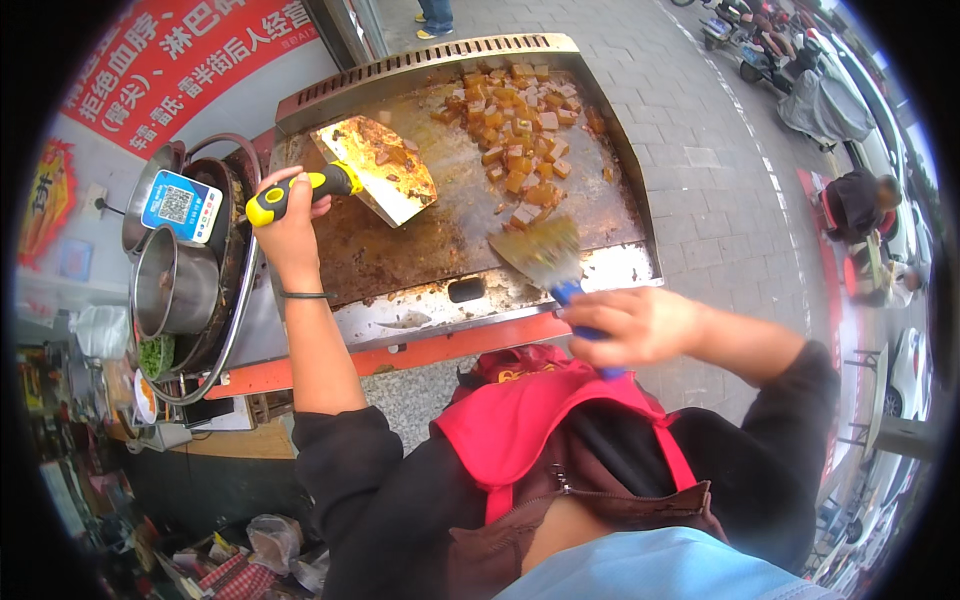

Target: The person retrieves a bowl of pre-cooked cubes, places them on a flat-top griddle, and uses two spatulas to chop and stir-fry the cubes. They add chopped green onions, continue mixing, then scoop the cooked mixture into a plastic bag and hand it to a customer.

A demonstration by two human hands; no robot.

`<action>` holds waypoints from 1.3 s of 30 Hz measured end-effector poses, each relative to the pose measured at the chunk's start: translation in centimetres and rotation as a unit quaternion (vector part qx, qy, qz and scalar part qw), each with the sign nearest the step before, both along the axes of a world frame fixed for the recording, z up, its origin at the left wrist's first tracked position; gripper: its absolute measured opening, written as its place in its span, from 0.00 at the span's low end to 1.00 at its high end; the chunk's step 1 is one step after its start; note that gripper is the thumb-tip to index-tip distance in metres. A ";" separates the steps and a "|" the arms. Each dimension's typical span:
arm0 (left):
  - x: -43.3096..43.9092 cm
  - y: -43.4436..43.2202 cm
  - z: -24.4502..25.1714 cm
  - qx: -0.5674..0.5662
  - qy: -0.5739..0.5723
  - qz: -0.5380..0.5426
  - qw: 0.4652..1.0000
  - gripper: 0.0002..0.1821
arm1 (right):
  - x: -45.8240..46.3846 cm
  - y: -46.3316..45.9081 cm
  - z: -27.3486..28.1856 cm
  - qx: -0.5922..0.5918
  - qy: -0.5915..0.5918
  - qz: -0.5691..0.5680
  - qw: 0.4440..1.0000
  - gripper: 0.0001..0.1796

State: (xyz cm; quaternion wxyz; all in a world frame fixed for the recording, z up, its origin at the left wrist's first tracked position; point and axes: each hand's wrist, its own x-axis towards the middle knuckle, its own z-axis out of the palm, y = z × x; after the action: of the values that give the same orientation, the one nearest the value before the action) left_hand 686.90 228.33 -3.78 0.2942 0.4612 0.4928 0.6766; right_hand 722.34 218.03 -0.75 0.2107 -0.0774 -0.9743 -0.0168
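My left hand [289, 217] grips the black-and-yellow handle of a wide metal scraper [382, 206]. Its broad blade, smeared with brown oil and a few bits of food, is tilted over the left side of a flat-top griddle [375, 259]. In my right hand [637, 322] is a blue-handled scraper [536, 251], blurred, its blade near the griddle's front edge. Just beyond that blade, many browned and greyish food cubes [521, 124] lie in a heap along the right half of the oily plate. A few cubes touch or sit close to the blade.
A steel pot [176, 281] and a blue-and-white printed-code sign [182, 206] stand on the left, by a large round pan with a metal rim [244, 300]. Chopped greens [155, 355] sit below the pot. Grey paving [697, 202] runs right, with parked scooters [780, 56] and seated people [862, 202].
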 end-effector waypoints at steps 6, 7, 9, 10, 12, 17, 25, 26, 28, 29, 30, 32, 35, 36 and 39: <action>-0.8 -1.6 -1.6 -0.022 -0.063 0.025 0.997 0.10 | -0.7 11.8 1.5 -0.133 0.117 -0.162 0.971 0.12; -0.9 -1.9 -1.7 -0.022 -0.058 0.038 0.997 0.11 | -0.3 13.2 3.1 -0.209 0.145 -0.248 0.935 0.11; -1.4 -2.8 -1.8 -0.012 -0.067 0.046 0.997 0.11 | 0.5 15.7 6.7 -0.263 0.162 -0.299 0.903 0.11; -1.6 -3.3 -1.8 -0.005 -0.073 0.050 0.996 0.11 | 0.6 16.7 8.0 -0.237 0.148 -0.306 0.910 0.12; -2.2 -4.3 -1.9 0.013 -0.075 0.072 0.995 0.11 | -0.6 18.4 8.5 -0.336 0.201 -0.216 0.894 0.11; -3.9 -6.6 -1.8 0.021 -0.068 0.133 0.989 0.13 | -8.1 24.8 5.8 -0.364 0.126 -0.071 0.920 0.11; -4.3 -7.5 -2.8 0.003 -0.068 0.181 0.981 0.13 | -12.8 27.8 2.6 -0.315 -0.046 -0.091 0.943 0.13; -4.2 -7.5 -2.9 0.006 -0.065 0.188 0.980 0.13 | -10.9 27.3 3.3 -0.315 -0.058 -0.060 0.946 0.13; -4.2 -7.3 -3.0 -0.008 -0.073 0.172 0.982 0.13 | -7.5 25.8 5.2 -0.327 -0.076 -0.060 0.940 0.13; -4.1 -7.1 -3.0 -0.006 -0.077 0.170 0.982 0.13 | -6.2 25.1 6.0 -0.339 -0.057 -0.044 0.938 0.13; -3.9 -7.0 -3.0 -0.013 -0.075 0.164 0.984 0.13 | -5.3 24.7 6.8 -0.339 -0.029 -0.066 0.938 0.12; -3.5 -6.4 -2.9 -0.007 -0.068 0.154 0.986 0.13 | -4.4 25.1 8.4 -0.331 0.018 -0.131 0.934 0.08; -3.0 -5.7 -2.6 0.000 -0.075 0.136 0.988 0.13 | -5.4 27.7 9.1 -0.303 0.068 -0.144 0.939 0.12; -2.9 -5.5 -2.6 0.012 -0.076 0.127 0.989 0.13 | -5.4 28.7 9.0 -0.279 0.064 -0.152 0.946 0.12; -2.8 -5.0 -2.6 0.006 -0.079 0.127 0.989 0.13 | -5.3 31.8 7.8 -0.265 0.062 -0.174 0.946 0.12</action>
State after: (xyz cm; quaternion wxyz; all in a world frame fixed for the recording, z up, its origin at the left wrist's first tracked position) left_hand 684.09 223.38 -6.42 0.2413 0.3418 0.5183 0.7458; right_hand 716.99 249.87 7.10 0.2367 -0.2997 -0.8999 0.2107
